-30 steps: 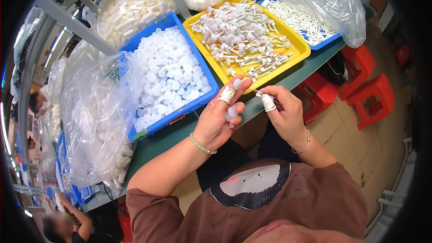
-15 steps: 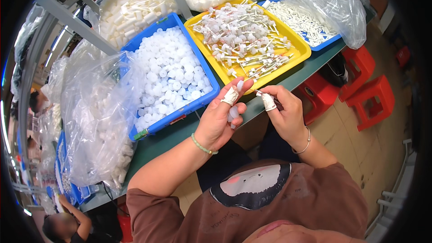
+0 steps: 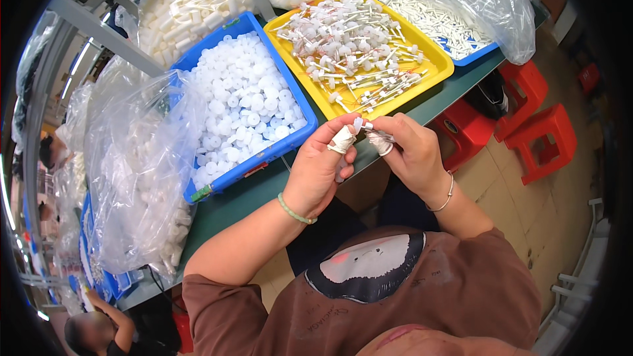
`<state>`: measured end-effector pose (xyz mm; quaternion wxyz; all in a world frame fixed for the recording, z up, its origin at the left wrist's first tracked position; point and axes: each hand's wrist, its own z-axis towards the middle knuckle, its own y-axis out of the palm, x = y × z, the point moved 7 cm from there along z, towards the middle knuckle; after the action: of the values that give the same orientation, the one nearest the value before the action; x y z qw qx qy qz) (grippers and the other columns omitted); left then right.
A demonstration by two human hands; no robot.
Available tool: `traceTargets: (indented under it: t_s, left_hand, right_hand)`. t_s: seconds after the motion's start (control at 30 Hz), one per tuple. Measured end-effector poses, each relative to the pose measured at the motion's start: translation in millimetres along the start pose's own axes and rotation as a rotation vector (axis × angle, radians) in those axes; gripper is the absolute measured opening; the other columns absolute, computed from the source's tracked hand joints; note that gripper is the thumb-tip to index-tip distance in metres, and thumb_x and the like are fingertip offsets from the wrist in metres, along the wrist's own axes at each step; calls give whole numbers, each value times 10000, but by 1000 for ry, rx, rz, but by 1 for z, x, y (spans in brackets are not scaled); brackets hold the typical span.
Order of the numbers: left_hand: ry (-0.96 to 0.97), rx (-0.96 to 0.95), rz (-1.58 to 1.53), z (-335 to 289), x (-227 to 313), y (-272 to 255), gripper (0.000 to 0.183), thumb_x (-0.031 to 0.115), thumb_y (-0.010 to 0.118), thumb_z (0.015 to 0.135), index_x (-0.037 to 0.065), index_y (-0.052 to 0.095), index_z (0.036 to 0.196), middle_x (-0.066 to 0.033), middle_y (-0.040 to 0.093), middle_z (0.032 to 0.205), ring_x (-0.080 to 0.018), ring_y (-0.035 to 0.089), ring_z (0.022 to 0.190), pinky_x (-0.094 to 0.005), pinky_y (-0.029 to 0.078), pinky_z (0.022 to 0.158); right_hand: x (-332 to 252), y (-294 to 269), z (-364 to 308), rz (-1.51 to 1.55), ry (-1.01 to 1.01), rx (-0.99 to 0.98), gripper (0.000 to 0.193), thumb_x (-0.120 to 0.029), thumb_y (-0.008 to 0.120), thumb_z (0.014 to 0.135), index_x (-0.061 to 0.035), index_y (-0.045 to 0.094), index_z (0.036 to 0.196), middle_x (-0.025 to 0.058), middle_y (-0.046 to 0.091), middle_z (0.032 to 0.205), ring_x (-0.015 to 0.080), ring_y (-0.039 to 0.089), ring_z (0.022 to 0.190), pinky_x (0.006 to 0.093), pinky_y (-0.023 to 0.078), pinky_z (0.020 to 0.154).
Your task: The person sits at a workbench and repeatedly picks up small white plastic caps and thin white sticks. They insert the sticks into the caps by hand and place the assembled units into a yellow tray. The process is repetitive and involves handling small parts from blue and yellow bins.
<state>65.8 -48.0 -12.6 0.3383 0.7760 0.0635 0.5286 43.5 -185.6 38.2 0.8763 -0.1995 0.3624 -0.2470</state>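
My left hand (image 3: 320, 168) pinches a small translucent white plastic cap (image 3: 357, 123) between thumb and forefinger. More pale plastic shows under its curled fingers. Facing it, my right hand (image 3: 415, 151) is closed on a thin white rod (image 3: 370, 128) whose end meets the cap; whether it has gone in, I cannot tell. White tape wraps both thumbs. Just beyond my hands lies a yellow tray (image 3: 432, 69) of rods with white caps and fine reddish wires. Left of it, a blue bin (image 3: 254, 170) is heaped with loose translucent caps (image 3: 244, 99).
A clear plastic bag (image 3: 142, 171) of white parts slumps left of the blue bin. At the back right, another blue tray (image 3: 478, 58) holds short white rods, partly under plastic. Red stools (image 3: 544, 142) stand right of the green table (image 3: 227, 221). A metal post (image 3: 105, 33) rises at the back left.
My hands have come together, bringing the rod's end against the cap. The right hand has moved left and turned slightly. The view has shifted a little.
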Motion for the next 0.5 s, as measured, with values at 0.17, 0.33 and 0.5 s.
traceTargets:
  t_s: [0.17,0.33,0.5]
  left_hand:
    - [20,-7,28,0,1,-2,291,173,578,936,81,559,1211,24,551,1025,-43,439,697,-170,342,507]
    - [14,1,18,-2,1,-1,283,173,578,936,82,569,1203,26,551,1011,-43,436,699,-171,342,511]
    - [20,28,-55,-1,-1,-5,262,177,600,924,87,597,1169,33,553,982,-42,418,690,-169,335,506]
  right_hand:
    - [-2,-2,2,193,107,48,181,-24,645,812,-43,602,987,92,626,833,162,607,624,273,477,551]
    - [11,10,-7,482,350,1,106,-22,602,866,-1,578,967,46,619,840,48,562,699,216,457,590]
    - [6,19,-2,582,308,90,107,-16,597,861,-10,564,963,30,597,824,50,536,682,237,438,553]
